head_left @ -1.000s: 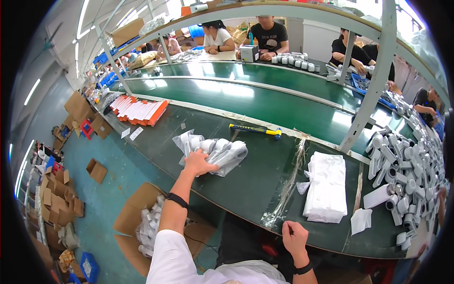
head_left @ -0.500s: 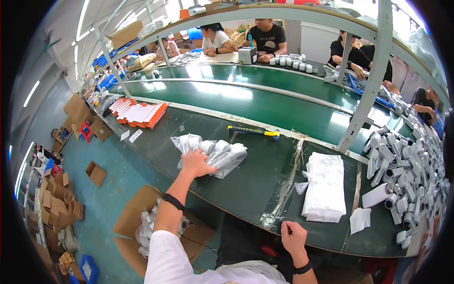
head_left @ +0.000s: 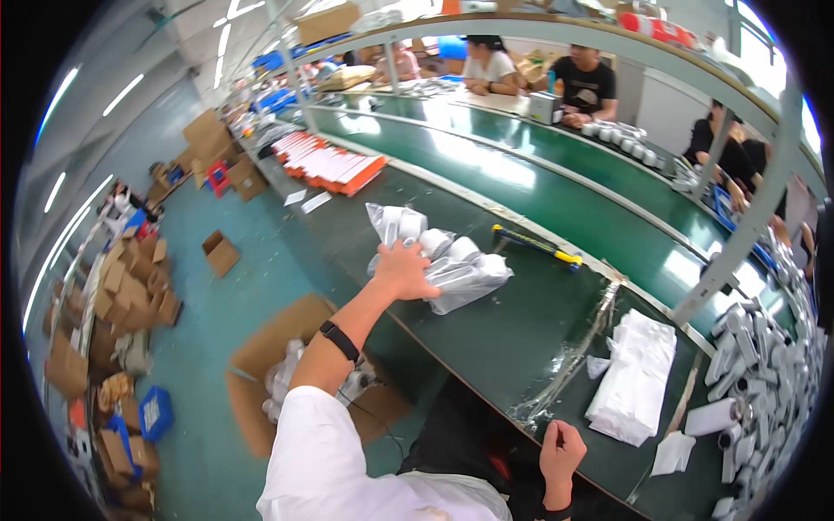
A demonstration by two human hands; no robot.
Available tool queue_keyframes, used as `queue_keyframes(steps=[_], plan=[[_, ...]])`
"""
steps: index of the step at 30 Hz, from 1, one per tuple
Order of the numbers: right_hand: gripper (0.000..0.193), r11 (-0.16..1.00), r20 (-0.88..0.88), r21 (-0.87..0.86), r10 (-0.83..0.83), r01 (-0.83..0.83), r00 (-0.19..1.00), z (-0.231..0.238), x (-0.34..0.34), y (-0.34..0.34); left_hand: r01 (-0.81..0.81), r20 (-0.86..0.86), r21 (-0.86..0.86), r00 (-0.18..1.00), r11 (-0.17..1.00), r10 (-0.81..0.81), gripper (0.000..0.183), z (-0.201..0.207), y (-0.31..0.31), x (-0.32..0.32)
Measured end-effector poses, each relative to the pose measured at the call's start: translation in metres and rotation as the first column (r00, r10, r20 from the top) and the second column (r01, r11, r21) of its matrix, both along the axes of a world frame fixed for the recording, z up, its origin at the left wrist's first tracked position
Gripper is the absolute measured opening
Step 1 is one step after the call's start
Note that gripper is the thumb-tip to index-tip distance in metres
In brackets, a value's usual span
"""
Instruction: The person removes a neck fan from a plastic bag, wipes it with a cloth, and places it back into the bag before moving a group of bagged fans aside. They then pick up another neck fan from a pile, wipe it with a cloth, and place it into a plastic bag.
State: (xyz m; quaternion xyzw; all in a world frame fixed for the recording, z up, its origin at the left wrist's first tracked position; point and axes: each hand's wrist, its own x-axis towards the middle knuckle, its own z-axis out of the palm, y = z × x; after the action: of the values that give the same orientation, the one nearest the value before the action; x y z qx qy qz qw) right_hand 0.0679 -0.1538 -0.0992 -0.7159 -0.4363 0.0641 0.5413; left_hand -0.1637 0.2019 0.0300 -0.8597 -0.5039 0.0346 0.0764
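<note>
Two hands are seen in the single head view. The left hand is stretched far out over the green desk and is laid, fingers spread, on a clear plastic bag of white cylinders; the palm is pressed on the near side of the bag rather than closed round it. Compared with a second ago, the bag is found in much the same place on the desk, and the left hand is kept on top of it, so little has been changed: the bag is judged to be merely steadied or gathered, not yet lifted. The right hand is held loosely clenched at the near edge of the desk, and nothing is seen in it.

Just beyond the bag, a yellow-and-blue knife is lying. To the right, a stack of white folded bags is set on the desk, with a crumpled strip of clear film beside it and a heap of white cylinders farther right. Below the desk, an open cardboard box holding more bagged cylinders is placed on the floor.
</note>
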Motion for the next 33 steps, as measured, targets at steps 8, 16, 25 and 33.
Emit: queue_keyframes(steps=[8, 16, 25, 33], plan=[[0.010, 0.997, 0.003, -0.030, 0.065, -0.065, 0.998, -0.001, 0.000, 0.002, -0.302, 0.274, 0.100, 0.924, 0.948, 0.266, 0.070, 0.002, -0.061, -0.122], [0.010, 0.988, 0.002, -0.136, 0.072, -0.071, 0.997, -0.004, 0.002, 0.004, -0.730, 0.278, -0.016, 0.653, 0.683, 0.705, 0.076, -0.075, -0.146, -0.282], [0.013, 0.989, 0.097, -0.144, 0.032, -0.018, 0.995, -0.003, -0.003, 0.010, -0.894, 0.119, -0.318, 0.293, 0.316, 0.949, 0.080, -0.177, -0.194, -0.326], [0.014, 0.984, 0.109, -0.172, -0.035, 0.053, 0.993, -0.007, -0.002, 0.012, -0.910, 0.120, -0.262, 0.299, 0.320, 0.947, 0.074, -0.198, -0.141, -0.274]])
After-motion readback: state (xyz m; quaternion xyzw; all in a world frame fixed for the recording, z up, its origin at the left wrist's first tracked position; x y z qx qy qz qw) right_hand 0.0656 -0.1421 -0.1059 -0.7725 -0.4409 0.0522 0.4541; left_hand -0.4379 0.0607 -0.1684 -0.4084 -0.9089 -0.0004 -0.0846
